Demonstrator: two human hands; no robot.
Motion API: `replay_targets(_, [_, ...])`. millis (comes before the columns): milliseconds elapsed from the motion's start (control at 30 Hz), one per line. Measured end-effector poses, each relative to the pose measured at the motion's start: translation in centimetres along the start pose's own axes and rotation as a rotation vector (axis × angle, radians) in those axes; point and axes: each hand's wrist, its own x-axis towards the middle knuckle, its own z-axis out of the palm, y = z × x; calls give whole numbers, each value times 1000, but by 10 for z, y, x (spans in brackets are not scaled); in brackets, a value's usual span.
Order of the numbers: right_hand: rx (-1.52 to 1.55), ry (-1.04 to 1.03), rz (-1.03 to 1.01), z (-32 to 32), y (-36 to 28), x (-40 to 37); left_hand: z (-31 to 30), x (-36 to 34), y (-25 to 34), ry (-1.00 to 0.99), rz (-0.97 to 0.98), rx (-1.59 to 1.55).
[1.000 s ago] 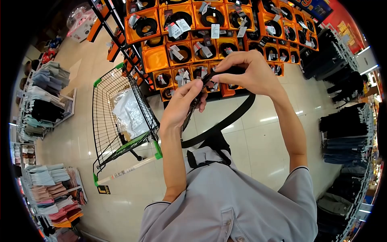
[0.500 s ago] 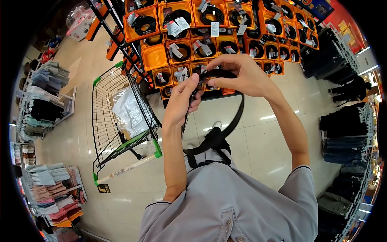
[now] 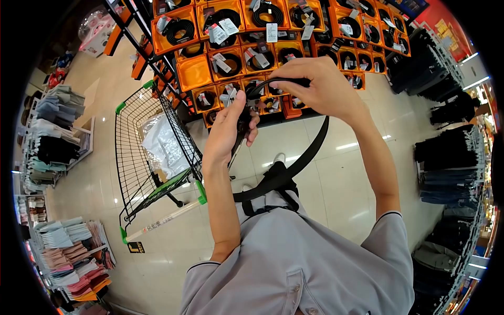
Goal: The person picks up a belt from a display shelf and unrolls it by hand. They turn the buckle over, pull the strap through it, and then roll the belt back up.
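Note:
A black belt [image 3: 307, 155] hangs in a wide loop below my hands, in front of my waist. My left hand [image 3: 226, 128] is closed around its buckle end; the buckle itself is mostly hidden by the fingers and thumb. With thumb and fingers pinched, my right hand [image 3: 315, 86] grips the strap to the right of the buckle. A short curved stretch of strap runs between the two hands. Behind them stands a display rack with orange boxes [image 3: 193, 73], most of them holding coiled black belts with white tags.
To my left stands a green-and-black shopping cart [image 3: 157, 189] with a clear-wrapped white package [image 3: 165, 144] in it. Folded clothes [image 3: 65, 257] lie on shelves at far left. Hanging trousers [image 3: 446, 157] line the right side.
My right hand has drawn slightly away from the left, so the strap between them is straighter. The hanging loop has swung right. The view has shifted a little.

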Motion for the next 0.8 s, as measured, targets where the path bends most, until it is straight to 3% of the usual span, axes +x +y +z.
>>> replay_targets(200, [-50,-297,126,-16,3,16,-3,1,-5,-37,-28,75])
replay_targets(633, [69,-346,36,-5,15,11,-8,3,-12,-120,-74,99])
replay_targets(800, [38,-354,-35,-4,6,1,-13,5,-14,-162,31,152])
